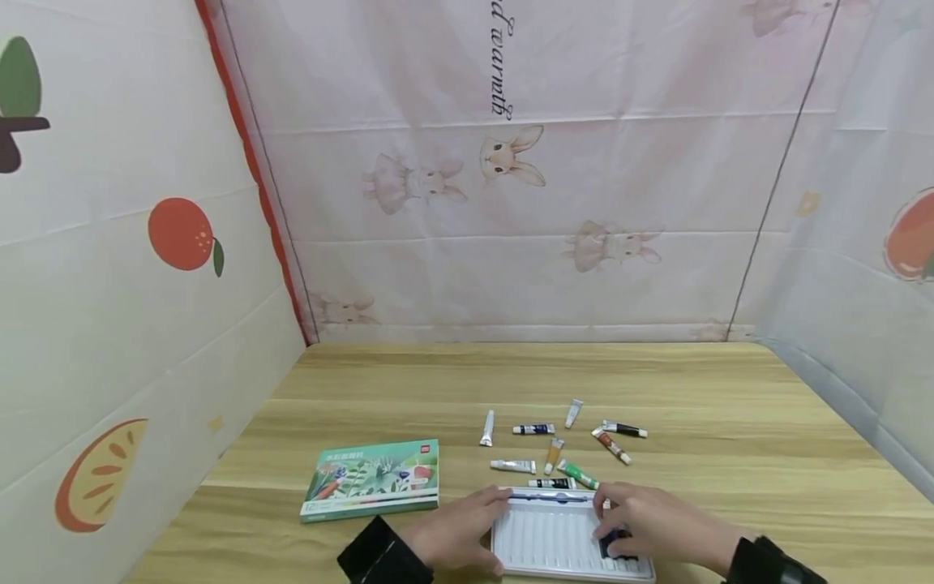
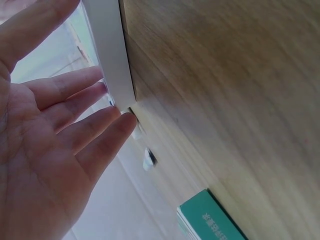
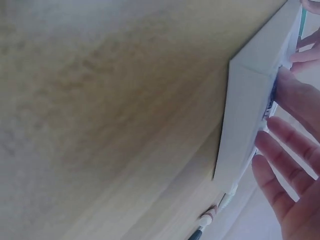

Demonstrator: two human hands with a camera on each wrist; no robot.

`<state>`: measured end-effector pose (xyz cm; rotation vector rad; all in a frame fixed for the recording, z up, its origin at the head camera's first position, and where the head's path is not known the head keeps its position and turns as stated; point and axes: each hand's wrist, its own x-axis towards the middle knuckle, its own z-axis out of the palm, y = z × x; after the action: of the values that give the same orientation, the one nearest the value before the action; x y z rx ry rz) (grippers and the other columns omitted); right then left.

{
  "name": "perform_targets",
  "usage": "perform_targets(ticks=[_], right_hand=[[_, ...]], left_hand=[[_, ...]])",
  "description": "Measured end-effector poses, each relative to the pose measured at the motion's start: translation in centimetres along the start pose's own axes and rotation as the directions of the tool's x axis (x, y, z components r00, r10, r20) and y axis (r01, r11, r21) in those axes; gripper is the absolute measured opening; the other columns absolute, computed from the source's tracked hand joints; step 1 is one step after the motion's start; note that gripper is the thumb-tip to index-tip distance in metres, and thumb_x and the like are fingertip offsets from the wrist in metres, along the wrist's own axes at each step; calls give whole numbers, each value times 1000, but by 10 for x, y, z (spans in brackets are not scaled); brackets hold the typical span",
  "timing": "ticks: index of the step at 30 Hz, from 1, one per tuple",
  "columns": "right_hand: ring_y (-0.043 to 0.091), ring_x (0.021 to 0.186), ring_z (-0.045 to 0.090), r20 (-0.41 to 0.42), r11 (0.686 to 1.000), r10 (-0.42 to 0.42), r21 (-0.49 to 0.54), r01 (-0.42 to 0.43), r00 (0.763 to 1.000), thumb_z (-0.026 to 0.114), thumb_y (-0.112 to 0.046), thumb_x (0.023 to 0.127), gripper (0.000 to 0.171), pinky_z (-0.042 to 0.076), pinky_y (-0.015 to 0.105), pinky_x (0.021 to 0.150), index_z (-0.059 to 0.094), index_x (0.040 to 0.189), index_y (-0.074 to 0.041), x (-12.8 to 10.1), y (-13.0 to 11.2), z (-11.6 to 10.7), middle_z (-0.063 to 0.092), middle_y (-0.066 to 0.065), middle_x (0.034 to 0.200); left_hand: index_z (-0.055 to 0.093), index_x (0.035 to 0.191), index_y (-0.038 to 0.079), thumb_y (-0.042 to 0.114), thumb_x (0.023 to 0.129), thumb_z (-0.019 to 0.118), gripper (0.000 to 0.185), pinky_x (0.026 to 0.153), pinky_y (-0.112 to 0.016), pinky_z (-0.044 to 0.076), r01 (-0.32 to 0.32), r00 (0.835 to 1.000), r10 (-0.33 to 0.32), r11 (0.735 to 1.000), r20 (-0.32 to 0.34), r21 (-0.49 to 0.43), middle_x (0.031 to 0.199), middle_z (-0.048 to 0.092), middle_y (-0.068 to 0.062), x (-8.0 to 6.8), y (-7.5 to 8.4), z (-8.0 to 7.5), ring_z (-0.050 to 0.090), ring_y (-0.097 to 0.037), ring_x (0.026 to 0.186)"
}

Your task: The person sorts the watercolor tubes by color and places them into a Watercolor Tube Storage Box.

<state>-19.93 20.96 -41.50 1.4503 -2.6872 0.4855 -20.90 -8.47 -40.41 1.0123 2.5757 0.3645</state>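
A white ribbed plastic tray [image 1: 547, 539] lies at the table's near edge. My left hand [image 1: 496, 507] rests beside its left side, and its straight fingers [image 2: 107, 120] touch the tray's rim [image 2: 112, 55]. My right hand [image 1: 609, 519] lies over the tray's right part with its fingers spread. One finger [image 3: 295, 97] presses a dark paint tube [image 1: 615, 542] against the tray [image 3: 245, 115]. A blue tube [image 1: 550, 496] lies in the tray's far slot.
Several small paint tubes are scattered just beyond the tray, among them a green one [image 1: 578, 474], an orange one [image 1: 554, 455] and a white one [image 1: 486, 427]. A green paint box [image 1: 372, 478] lies to the left. Printed cloth walls enclose the wooden table [image 1: 730, 422].
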Motion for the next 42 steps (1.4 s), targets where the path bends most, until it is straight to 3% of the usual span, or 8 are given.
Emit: perform_targets(ticks=[8,12,16,21,25,28,35,42], right_hand=[[0,83,49,28,1000,16,7,-16,999,74,-20,76,16,48,19,63,73,92,-20,6,1,-5,54,-9,98],[-1,79,50,81,994,67,77,-73,995,73,-17,77,20,48,20,61,71,97,-19,9,1,-13,55,-11,96],[6,80,57,22,985,126,113,-128,992,68,-10,80,16,51,23,65,69,96,-14,12,15,-25,59,-6,97],[20,81,60,-139,979,184,-65,-195,973,68,3,77,15,53,27,66,68,87,-8,13,54,-33,59,6,94],[22,79,60,-144,947,240,-182,-265,960,69,2,77,14,52,30,62,67,86,-9,10,77,-30,58,5,90],[24,80,61,-133,936,266,-201,-288,955,66,3,79,14,52,34,65,67,90,-7,7,88,-24,59,6,90],[17,73,59,-126,942,259,-187,-279,958,68,5,76,16,50,29,61,65,83,-9,2,97,-14,57,-1,82],[4,60,41,-145,949,273,-121,-291,951,67,10,73,29,38,22,50,52,70,-15,-5,88,-11,46,-10,68]], left_hand=[[47,132,7,34,72,75,71,101,-31,34,-3,1000,3,1000,-20,7,142,36,0,-1,-1,-3,31,-18,130],[48,131,8,34,72,75,70,101,-30,34,5,1000,-5,1000,-15,-11,141,37,0,1,-2,-2,31,-18,130],[49,131,8,35,73,75,69,101,-30,34,-2,1000,2,1000,-5,-20,141,38,1,3,-2,0,31,-17,130],[49,131,9,36,74,74,68,100,-30,35,-10,1000,10,1000,0,-14,140,39,2,4,-2,1,33,-16,129],[49,131,9,37,73,75,69,99,-30,36,2,1000,-2,1000,1,-23,140,39,3,4,-1,2,35,-14,127],[49,132,9,37,74,75,69,99,-30,37,0,1000,0,1000,3,-19,140,39,3,3,0,2,35,-13,126],[48,133,10,36,75,74,68,100,-30,36,15,1000,-14,1000,9,-23,140,38,4,0,2,0,35,-13,127],[49,132,10,35,74,75,68,100,-31,36,18,1000,-17,999,12,-34,139,39,3,2,1,-1,34,-14,128]])
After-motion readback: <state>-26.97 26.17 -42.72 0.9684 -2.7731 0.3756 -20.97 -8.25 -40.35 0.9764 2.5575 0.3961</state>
